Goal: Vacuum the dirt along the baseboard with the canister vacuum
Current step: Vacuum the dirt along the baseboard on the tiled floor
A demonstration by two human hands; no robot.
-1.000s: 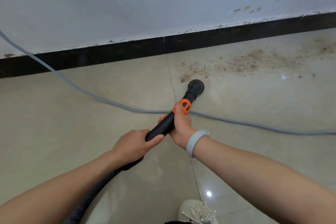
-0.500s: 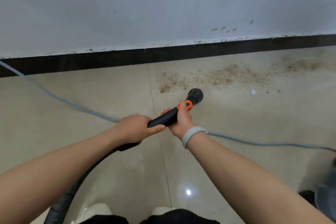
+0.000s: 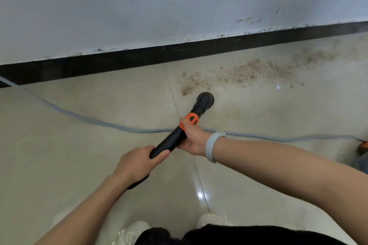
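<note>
We grip the wand (image 3: 175,137) with both fists closed: left hand (image 3: 137,162) low, right hand (image 3: 192,139) by the orange collar. Its nozzle (image 3: 205,100) sits just beside dirt (image 3: 235,74) along the baseboard (image 3: 179,53).

The black wand (image 3: 175,139) with an orange collar (image 3: 192,119) slants up and right, away from the fingers (image 3: 184,123) wrapped on it. Its round nozzle (image 3: 205,100) sits beyond them, just short of the brown dirt (image 3: 235,74), which is strewn rightward along the black baseboard (image 3: 139,57).
</note>
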